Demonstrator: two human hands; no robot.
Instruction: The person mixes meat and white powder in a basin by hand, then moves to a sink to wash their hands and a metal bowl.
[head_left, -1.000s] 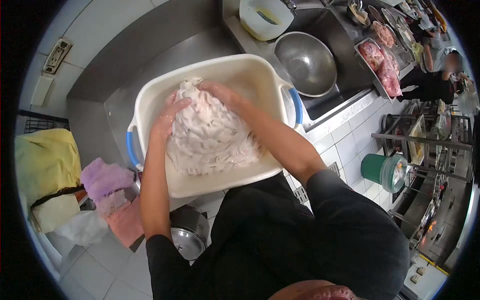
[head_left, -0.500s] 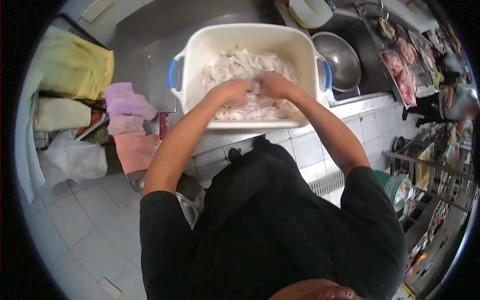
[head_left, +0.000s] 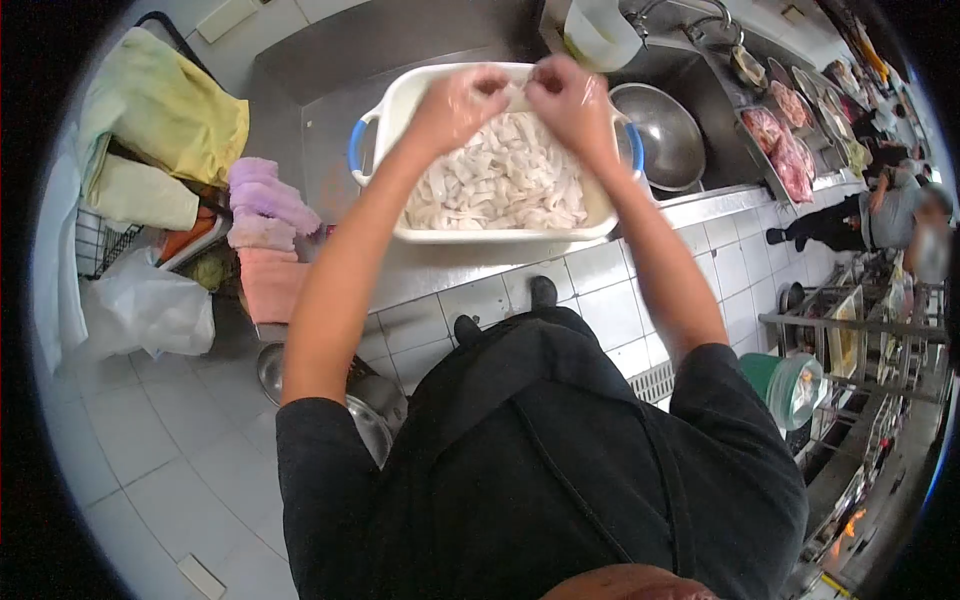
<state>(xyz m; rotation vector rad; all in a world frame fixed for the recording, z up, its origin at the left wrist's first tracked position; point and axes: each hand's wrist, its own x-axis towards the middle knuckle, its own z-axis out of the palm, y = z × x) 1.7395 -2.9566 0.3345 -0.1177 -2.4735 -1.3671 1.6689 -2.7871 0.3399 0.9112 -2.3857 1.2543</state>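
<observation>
Pale, wet-looking strips (head_left: 500, 180) lie heaped in a cream tub (head_left: 510, 236) with blue handles on a steel counter. Over the tub's far part, my left hand (head_left: 460, 105) is raised with its fingers curled together. Close beside it on the right is my right hand (head_left: 568, 100), also with curled fingers. Something small and pale shows between the fingertips of both hands, too blurred to name. Both hands look wet, and the heap lies just below and nearer to me.
A steel bowl (head_left: 660, 137) sits in the sink at right, near a whitish container (head_left: 603, 35). Trays of red meat (head_left: 778, 150) stand farther right. Folded towels (head_left: 270, 205) lie at left. A person (head_left: 885, 215) stands at far right.
Both hands have risen out of the strips and moved toward the tub's far rim. The view has shifted slightly, and more of the heap shows.
</observation>
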